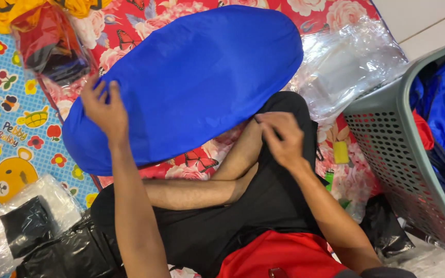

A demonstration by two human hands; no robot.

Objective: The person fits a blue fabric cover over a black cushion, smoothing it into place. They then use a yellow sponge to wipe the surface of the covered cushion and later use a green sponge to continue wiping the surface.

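Both hands pinch a blue fabric piece on the floor mat.
Left hand (104, 110) grips the blue fabric (191, 77) at its left edge, right hand (280, 138) its lower-right edge; even tension should keep it smooth above the crossed legs.

**Bare arms, black shorts, red shirt**

The person wears black shorts (263, 206) and, just below them in the frame, a red shirt (284, 255). Both forearms are bare above the shorts, with no sleeves, watch or rings visible on left hand (104, 110) or right hand (281, 136).
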